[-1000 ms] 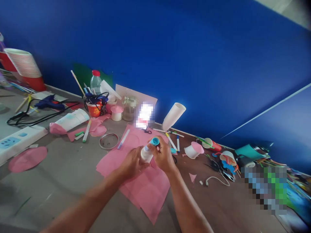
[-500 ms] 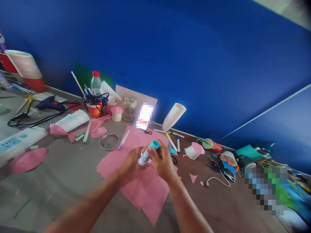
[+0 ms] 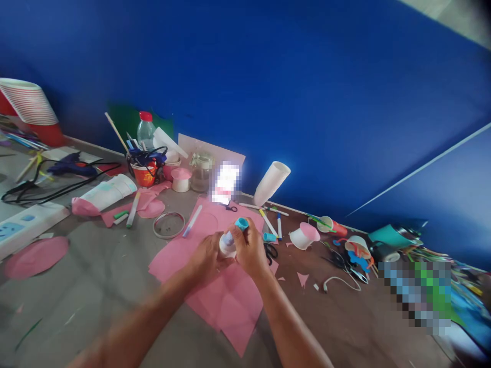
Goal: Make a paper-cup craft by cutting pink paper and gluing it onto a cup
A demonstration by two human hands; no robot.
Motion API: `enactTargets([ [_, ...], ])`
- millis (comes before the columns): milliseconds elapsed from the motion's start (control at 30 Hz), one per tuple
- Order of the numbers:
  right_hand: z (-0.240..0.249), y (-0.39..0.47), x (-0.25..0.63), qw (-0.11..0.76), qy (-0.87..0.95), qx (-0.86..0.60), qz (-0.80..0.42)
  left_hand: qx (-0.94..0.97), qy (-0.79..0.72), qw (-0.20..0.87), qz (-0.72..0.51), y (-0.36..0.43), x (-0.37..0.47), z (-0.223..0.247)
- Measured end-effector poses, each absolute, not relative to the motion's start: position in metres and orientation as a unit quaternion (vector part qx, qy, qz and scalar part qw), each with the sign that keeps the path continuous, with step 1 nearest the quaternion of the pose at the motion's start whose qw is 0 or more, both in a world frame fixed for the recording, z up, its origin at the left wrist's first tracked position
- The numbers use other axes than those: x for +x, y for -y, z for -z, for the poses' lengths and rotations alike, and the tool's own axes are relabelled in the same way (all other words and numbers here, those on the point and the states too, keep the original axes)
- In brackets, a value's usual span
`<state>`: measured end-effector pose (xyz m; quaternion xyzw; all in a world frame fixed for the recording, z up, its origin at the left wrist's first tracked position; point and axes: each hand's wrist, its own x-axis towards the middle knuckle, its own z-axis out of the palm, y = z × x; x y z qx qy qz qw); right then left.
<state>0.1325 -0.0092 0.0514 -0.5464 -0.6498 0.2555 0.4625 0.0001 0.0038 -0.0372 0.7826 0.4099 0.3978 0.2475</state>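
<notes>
Room is offered by grey tabletop (image 3: 115,266) between the power strip (image 3: 34,225) and the left edge of the pink paper (image 3: 238,317). Over the paper, a small white cup (image 3: 226,248) is gripped in the left hand (image 3: 205,258), and the glue stick (image 3: 241,224), its long axis slanted, blue end pointing up and rightward, is pinched in the right hand (image 3: 249,248); beyond, the paper's right side is crowded by a blue cap (image 3: 269,237) and scissors (image 3: 270,251).

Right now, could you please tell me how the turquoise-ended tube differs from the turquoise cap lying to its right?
The tube is held in the right hand; the cap lies loose. The tube also has a pale part; the cap looks plain turquoise. Both share turquoise colouring.
</notes>
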Motion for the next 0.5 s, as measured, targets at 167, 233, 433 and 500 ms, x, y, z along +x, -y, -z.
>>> enactTargets([
  [167,-0.059,0.005,0.147,0.448,0.639,-0.536,-0.322,0.795,-0.419,0.237,-0.368,-0.002,-0.001,0.037],
  [233,-0.063,0.003,0.156,0.449,0.619,-0.521,-0.38,0.797,-0.416,0.238,-0.368,-0.001,-0.001,0.036],
  [433,-0.065,0.001,0.164,0.522,0.59,-0.531,-0.312,0.794,-0.423,0.248,-0.358,0.0,-0.001,0.033],
  [500,-0.061,0.001,0.157,0.513,0.607,-0.533,-0.292,0.795,-0.422,0.248,-0.358,-0.001,-0.002,0.034],
])
